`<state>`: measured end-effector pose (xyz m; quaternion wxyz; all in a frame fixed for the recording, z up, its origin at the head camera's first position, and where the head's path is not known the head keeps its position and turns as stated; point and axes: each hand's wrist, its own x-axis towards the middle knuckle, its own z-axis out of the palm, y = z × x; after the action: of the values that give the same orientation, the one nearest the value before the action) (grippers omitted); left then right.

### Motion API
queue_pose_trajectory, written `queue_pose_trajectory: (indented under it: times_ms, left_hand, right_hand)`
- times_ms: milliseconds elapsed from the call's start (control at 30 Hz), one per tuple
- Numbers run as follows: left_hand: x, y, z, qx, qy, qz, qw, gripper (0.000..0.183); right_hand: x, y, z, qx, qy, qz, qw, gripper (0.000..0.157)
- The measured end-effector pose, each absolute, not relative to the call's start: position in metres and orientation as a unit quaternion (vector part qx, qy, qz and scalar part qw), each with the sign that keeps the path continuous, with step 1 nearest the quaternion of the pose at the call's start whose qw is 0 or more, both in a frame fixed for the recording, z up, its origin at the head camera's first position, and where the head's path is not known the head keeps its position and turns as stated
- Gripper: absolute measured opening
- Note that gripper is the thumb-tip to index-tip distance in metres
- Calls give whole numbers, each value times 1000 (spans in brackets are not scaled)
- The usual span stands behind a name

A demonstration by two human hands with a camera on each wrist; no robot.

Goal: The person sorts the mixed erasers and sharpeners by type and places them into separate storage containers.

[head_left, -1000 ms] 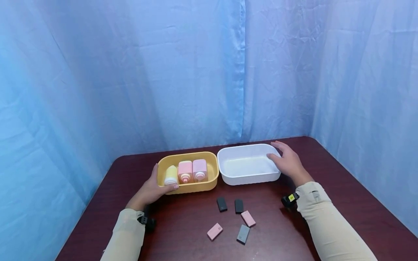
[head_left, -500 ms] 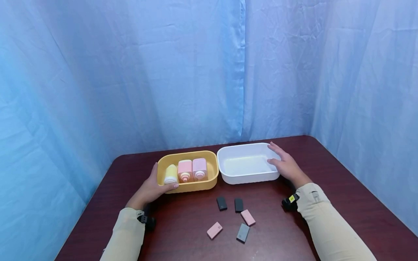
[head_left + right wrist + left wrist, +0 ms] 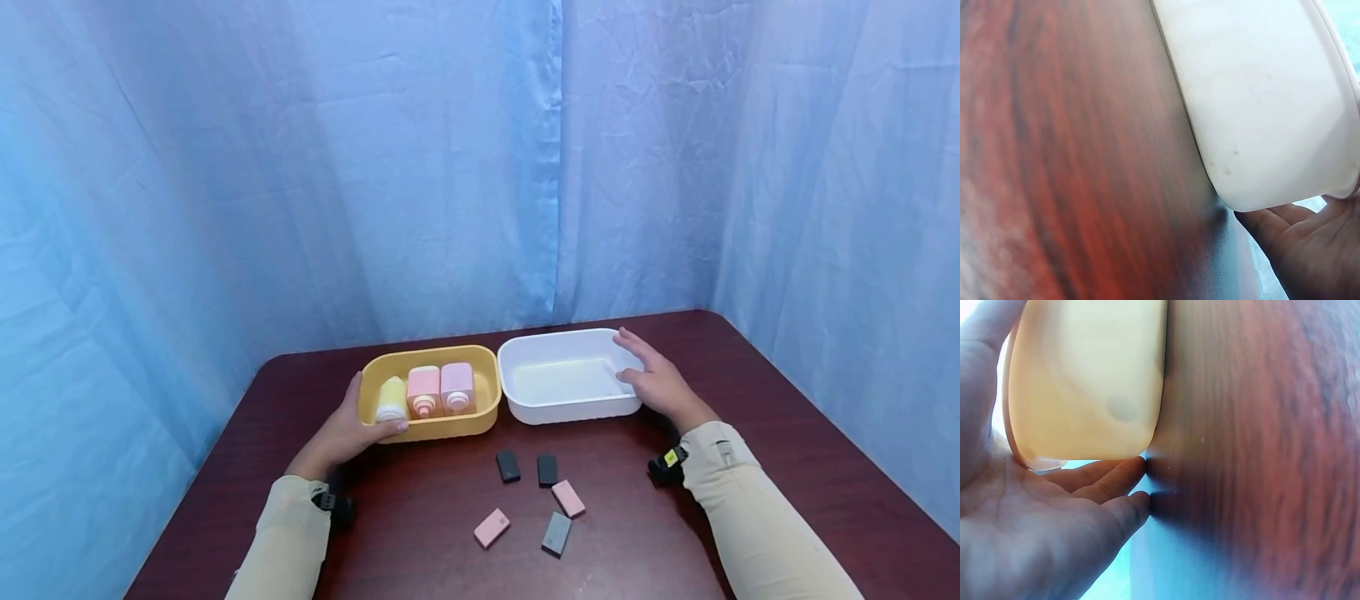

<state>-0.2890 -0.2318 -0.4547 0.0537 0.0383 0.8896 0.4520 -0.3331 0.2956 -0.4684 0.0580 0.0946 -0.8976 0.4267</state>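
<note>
My left hand (image 3: 347, 429) rests against the left end of a yellow plastic bin (image 3: 450, 429), its thumb along the front rim. In the left wrist view the fingers (image 3: 1113, 481) lie extended against the bin's end wall, close to the tabletop. Inside this bin lie a yellow bottle with a white cap (image 3: 392, 398), a pink bottle (image 3: 424, 387) and a lilac bottle (image 3: 457, 386). On the other side, my right hand (image 3: 663, 387) rests at the right end of a white bin (image 3: 577, 410). Its thumb reaches over the rim, and the fingers (image 3: 1279, 228) touch the outer wall.
The bins stand side by side, ends together, on a dark red table (image 3: 420, 508). In front lie two black blocks (image 3: 507, 467), two pink blocks (image 3: 492, 528) and one grey block (image 3: 557, 534). Pale blue curtains (image 3: 450, 167) hang around the table.
My right hand has shifted slightly left at the white bin's end, and that bin has moved slightly left with it. My left hand stays on the yellow bin; the small blocks lie as before.
</note>
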Motion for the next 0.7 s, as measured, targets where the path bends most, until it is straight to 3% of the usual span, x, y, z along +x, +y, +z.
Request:
queue_pose_trajectory:
  times_ms: [267,500,700]
  left_hand:
    - [-287,-229,-450,56,897,439,22,125]
    - [-280,-220,-441,62,925,374,-23,129]
    - [-270,-192,-425,106,931,340,-77,115]
  right_hand:
    - [-334,295,-470,101,-901,417,62,56]
    - [-334,293,-470,96,-904,411,62,55]
    - [-333,293,-469,90,-907,407,64,55]
